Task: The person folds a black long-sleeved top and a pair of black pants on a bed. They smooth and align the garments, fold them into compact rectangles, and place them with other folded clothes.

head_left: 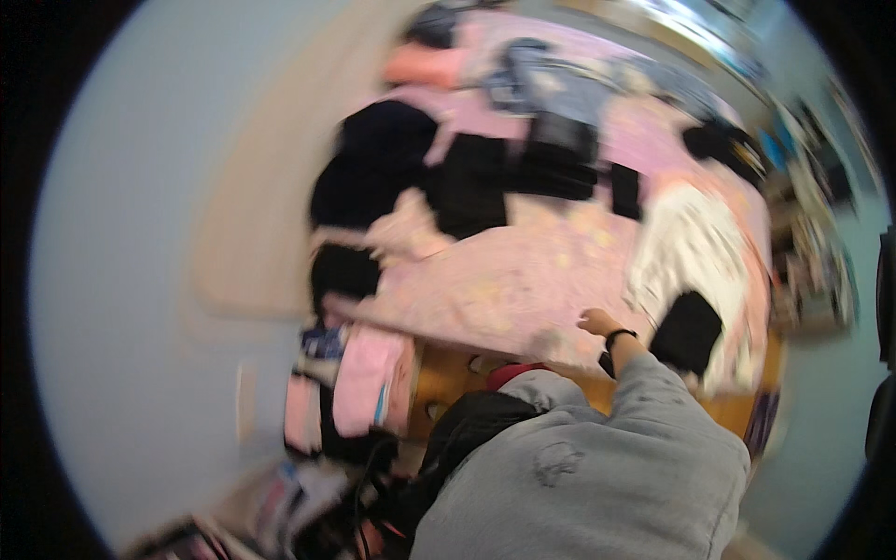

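Observation:
My right hand [597, 323], with a black band at the wrist and a grey sleeve behind it, hovers at the near edge of a bed spread with a pink patterned sheet [485, 289]. Motion smears its fingers, and I see nothing plainly held in them. Close by on the right, a folded black garment [688, 333] lies on a white garment [691, 247]. My left hand does not show; a black cloth-like bundle [471, 425] sits against my left side.
Folded black clothes [471, 187], a dark garment heap [373, 163] and blue-grey denim [541, 79] lie across the bed. Stacked folded clothes, with a pink one [369, 378] on top, stand at the bed's left corner. Crowded shelves [812, 252] line the right wall.

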`<state>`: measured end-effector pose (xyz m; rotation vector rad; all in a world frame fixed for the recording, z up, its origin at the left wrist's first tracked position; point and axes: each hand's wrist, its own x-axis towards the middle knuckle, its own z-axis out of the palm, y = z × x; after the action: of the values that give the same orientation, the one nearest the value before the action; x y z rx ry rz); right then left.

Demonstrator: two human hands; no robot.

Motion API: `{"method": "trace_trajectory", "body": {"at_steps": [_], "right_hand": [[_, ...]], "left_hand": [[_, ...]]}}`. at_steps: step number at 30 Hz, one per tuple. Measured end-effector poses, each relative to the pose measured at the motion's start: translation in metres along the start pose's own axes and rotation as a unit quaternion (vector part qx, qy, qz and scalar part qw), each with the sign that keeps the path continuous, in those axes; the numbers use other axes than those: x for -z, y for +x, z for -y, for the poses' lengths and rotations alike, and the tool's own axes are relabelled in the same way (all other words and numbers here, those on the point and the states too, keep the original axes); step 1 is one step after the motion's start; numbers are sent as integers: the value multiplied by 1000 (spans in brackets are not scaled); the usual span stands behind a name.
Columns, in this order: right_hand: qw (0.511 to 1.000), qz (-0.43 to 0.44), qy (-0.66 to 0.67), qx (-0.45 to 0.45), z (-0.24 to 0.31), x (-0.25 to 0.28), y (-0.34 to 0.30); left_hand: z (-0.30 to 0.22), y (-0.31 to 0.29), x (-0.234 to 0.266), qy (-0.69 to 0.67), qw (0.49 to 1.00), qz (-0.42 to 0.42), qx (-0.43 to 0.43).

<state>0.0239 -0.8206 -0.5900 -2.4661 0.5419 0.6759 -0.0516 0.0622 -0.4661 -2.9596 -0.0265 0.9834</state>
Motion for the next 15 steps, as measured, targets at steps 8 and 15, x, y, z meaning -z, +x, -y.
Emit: {"method": "trace_trajectory", "body": {"at_steps": [8, 15], "right_hand": [[982, 163, 95, 21, 66, 17, 199], [949, 299, -34, 97, 240, 1, 264]], "left_hand": [[-138, -115, -77, -540, 740, -89, 390], [-292, -221, -131, -657, 543, -67, 519]]}}
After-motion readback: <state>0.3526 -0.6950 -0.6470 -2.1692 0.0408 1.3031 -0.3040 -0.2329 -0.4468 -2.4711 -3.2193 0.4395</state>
